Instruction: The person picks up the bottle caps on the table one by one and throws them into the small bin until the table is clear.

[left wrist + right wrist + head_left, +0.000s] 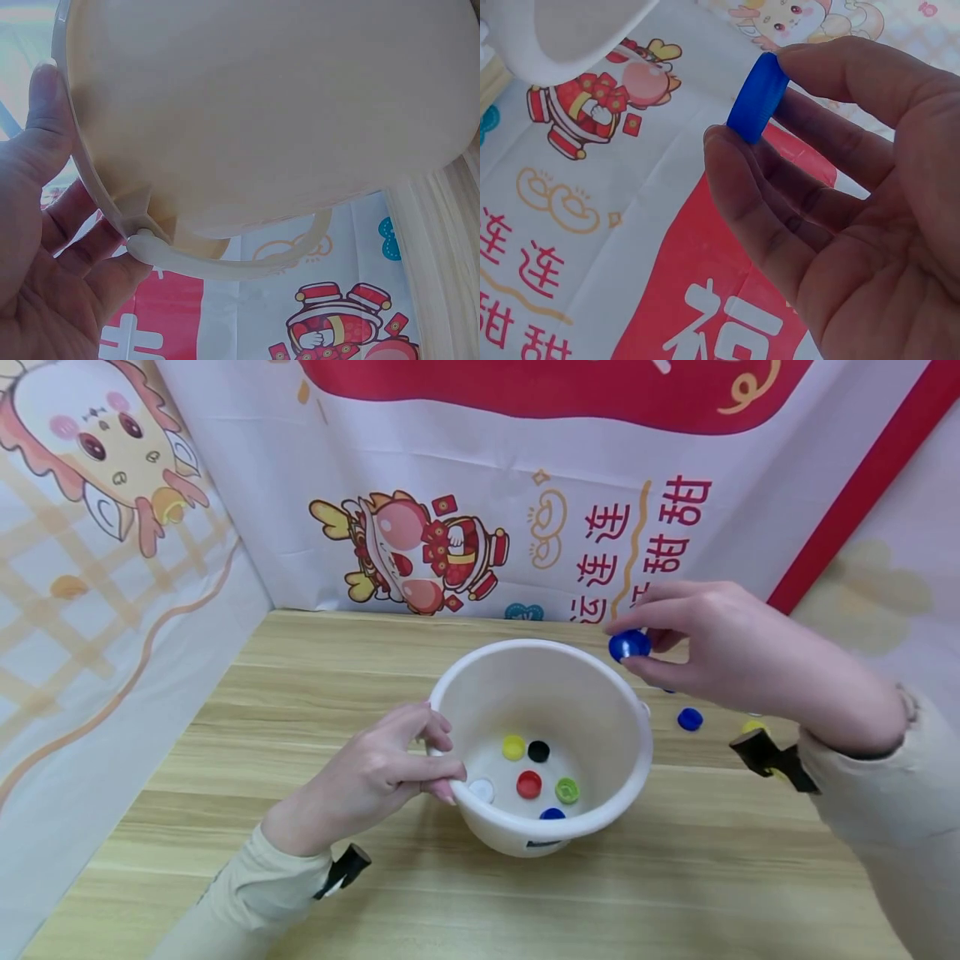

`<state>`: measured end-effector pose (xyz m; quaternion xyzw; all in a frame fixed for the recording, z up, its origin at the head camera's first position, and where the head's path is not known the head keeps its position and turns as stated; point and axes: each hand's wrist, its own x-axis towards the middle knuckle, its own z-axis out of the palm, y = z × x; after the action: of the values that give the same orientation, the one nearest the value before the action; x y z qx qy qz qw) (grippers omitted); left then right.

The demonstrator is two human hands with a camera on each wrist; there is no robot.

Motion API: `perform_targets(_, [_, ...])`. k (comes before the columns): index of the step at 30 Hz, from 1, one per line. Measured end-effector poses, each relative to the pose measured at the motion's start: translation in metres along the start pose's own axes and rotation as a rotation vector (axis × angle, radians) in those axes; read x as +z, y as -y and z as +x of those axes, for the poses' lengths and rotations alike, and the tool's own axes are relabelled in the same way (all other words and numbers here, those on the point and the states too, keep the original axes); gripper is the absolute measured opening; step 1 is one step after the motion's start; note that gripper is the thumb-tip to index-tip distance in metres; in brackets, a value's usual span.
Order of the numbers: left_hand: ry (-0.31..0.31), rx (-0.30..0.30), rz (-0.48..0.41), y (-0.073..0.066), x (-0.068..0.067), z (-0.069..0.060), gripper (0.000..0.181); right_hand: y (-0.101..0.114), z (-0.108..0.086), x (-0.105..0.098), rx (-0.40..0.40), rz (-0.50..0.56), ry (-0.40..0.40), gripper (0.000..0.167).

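A white bucket (645, 760) stands on the wooden table, several caps lying on its bottom: yellow (513, 747), black (538, 752), red (528, 784), green (567, 791), blue (552, 814) and white (482, 790). The left hand (386, 764) grips the bucket's left rim, and in the left wrist view its thumb lies against the wall beside the handle (225, 268). Above the bucket's right rim, the right hand (708, 639) pinches a blue cap (628, 646) between thumb and fingers; the right wrist view shows this blue cap (758, 97) edge-on.
To the right of the bucket another blue cap (690, 719) lies on the table (300, 693), with a yellow cap (755, 727) partly hidden near the right wrist. A printed cloth (465, 452) hangs behind the table's back edge.
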<state>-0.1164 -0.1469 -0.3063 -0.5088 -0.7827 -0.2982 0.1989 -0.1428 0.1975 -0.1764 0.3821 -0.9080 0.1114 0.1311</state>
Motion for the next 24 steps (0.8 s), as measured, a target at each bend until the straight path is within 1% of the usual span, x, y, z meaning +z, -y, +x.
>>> perform_targets(10, [0.005,-0.010,0.000,0.000,0.000,0.001,0.025,0.003,0.007,0.006,0.006,0.033,0.025,0.038])
perform_targets(14, [0.004,-0.009,0.001,0.000,0.000,0.001,0.026,0.003,0.009,0.007,0.017,0.051,0.051,0.038])
perform_targets(17, [-0.004,0.003,0.003,0.000,0.000,0.001,0.026,0.003,0.012,0.007,0.038,0.067,0.080,0.040])
perform_targets(21, [0.005,-0.009,0.000,0.000,0.000,0.001,0.027,0.003,0.014,0.009,0.063,0.069,0.109,0.040])
perform_targets(24, [0.013,-0.024,-0.002,-0.001,0.001,0.001,0.028,0.003,0.014,0.011,0.064,0.071,0.115,0.039])
